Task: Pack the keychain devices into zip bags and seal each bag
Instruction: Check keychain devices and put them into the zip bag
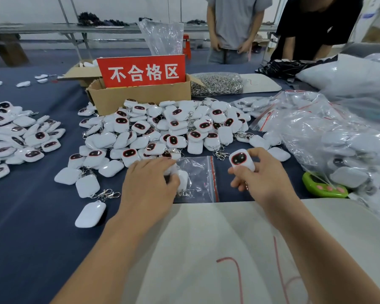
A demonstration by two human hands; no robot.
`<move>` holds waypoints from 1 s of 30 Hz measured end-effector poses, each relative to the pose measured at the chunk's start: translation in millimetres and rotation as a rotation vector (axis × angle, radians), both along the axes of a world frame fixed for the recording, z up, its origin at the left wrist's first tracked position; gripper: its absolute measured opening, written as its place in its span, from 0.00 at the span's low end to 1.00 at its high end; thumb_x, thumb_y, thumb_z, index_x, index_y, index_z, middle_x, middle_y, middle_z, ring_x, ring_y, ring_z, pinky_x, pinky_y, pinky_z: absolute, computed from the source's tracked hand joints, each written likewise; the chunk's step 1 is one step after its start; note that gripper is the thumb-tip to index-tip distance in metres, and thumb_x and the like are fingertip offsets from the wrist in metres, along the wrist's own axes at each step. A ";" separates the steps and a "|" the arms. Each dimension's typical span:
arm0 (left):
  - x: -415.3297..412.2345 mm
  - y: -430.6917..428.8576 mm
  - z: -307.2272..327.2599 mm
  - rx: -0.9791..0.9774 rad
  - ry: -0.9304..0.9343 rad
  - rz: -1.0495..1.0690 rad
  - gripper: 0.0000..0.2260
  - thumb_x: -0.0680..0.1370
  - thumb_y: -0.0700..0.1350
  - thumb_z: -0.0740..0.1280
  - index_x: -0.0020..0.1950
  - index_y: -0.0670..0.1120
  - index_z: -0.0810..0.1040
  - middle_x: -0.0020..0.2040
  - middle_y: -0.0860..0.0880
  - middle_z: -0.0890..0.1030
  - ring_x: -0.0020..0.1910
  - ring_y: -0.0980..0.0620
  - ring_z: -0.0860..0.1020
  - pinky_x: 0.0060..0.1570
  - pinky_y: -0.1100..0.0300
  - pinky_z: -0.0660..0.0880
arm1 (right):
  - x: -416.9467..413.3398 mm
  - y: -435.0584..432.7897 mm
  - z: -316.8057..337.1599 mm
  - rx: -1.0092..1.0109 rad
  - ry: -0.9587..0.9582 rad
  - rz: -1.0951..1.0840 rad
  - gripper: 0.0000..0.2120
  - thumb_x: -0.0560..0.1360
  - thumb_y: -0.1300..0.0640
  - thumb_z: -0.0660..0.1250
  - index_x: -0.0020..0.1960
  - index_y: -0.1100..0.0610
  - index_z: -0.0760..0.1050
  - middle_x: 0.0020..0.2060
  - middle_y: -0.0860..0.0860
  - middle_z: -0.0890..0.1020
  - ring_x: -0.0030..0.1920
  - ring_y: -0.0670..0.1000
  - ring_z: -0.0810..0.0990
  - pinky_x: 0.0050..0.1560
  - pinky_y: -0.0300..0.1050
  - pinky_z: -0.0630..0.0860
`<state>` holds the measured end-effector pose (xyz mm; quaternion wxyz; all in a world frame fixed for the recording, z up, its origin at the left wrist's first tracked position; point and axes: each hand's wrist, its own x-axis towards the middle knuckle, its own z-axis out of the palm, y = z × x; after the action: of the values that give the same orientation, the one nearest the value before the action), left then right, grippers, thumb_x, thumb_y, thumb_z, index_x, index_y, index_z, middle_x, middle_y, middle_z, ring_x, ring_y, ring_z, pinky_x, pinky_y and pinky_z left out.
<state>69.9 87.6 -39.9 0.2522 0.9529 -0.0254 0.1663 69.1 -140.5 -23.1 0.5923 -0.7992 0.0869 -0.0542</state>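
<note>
Right hand [264, 179]: fingers pinching one keychain device [242, 160], face up, just above the worktop [42, 216].
Left hand [148, 183]: fingers curled onto one zip bag [199, 174] lying flat, with one white device [183, 178] inside.
Loose devices: central heap [160, 130], left heap [15, 132].
Worktop: dark blue cloth; one cardboard box [140, 96] behind the central heap.
Near edge: white sheet [217, 238] under both forearms.
Far edge: two people [235, 29] standing.

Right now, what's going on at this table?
A person is bagging keychain devices. The left hand holds a clear zip bag with one white device inside, flat on the blue table. The right hand grips a second device, face up, beside the bag. The loose pile lies behind; filled bags sit at right.
</note>
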 end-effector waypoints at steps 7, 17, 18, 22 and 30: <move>1.6 -2.7 0.6 0.040 -0.009 0.049 0.13 0.81 0.50 0.65 0.62 0.56 0.84 0.58 0.55 0.85 0.60 0.55 0.79 0.79 0.54 0.48 | 2.5 10.9 6.8 0.533 0.130 0.071 0.08 0.83 0.64 0.62 0.50 0.62 0.80 0.39 0.59 0.87 0.31 0.52 0.82 0.30 0.40 0.75; -23.9 -54.7 12.1 -0.576 -0.063 -0.215 0.11 0.80 0.54 0.64 0.59 0.63 0.83 0.48 0.60 0.85 0.50 0.57 0.82 0.51 0.51 0.80 | -14.9 36.4 10.2 0.598 0.059 0.242 0.12 0.82 0.65 0.63 0.48 0.61 0.86 0.45 0.62 0.87 0.43 0.56 0.88 0.40 0.44 0.83; -23.3 -56.4 11.5 -0.605 -0.056 -0.231 0.11 0.80 0.53 0.64 0.59 0.63 0.83 0.47 0.60 0.85 0.50 0.56 0.82 0.49 0.49 0.80 | -15.7 38.0 10.7 0.605 0.059 0.242 0.12 0.82 0.65 0.63 0.49 0.62 0.85 0.46 0.63 0.87 0.44 0.57 0.88 0.41 0.45 0.83; -17.0 -51.7 9.6 -0.682 -0.028 -0.282 0.12 0.80 0.50 0.63 0.58 0.62 0.84 0.44 0.58 0.85 0.47 0.56 0.82 0.50 0.49 0.80 | -13.9 35.6 11.1 0.571 0.078 0.235 0.12 0.82 0.64 0.63 0.52 0.64 0.85 0.49 0.68 0.86 0.51 0.68 0.86 0.53 0.59 0.85; -17.5 -46.7 8.4 -0.715 -0.003 -0.330 0.12 0.78 0.47 0.67 0.54 0.61 0.86 0.43 0.56 0.87 0.45 0.55 0.84 0.47 0.61 0.80 | -17.3 40.4 2.4 0.319 -0.009 0.168 0.12 0.81 0.62 0.65 0.48 0.59 0.87 0.43 0.62 0.87 0.43 0.62 0.86 0.54 0.69 0.82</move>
<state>52.4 40.8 -31.5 0.5917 0.7878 -0.1190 0.1231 51.8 -100.0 -20.7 0.7142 -0.6994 0.0248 0.0065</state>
